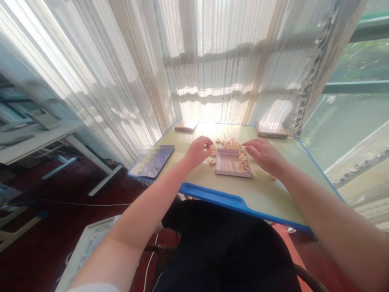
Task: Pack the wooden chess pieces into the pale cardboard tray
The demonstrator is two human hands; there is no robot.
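A shallow pale box [227, 163] lies on the table between my hands. A column of round wooden Chinese chess pieces [243, 163] fills its right side, with dark characters on top. My left hand [199, 151] hovers left of the box, fingers curled with a gap between thumb and forefinger and nothing visible in it. Close to its fingertips are a few loose pieces [212, 161]. On the other side, my right hand [263, 154] has its fingers stretched toward the box's far right corner, near the pieces there. Behind the box sits a pile of chess pieces [233, 143].
A dark tablet-like device [162, 159] lies at the left of the blue-edged table [206, 191]. Two flat boxes stand at the back, one left [186, 125] and one right [271, 129]. Another piece [272, 177] is partly hidden by my right wrist. Curtains [219, 61] hang behind.
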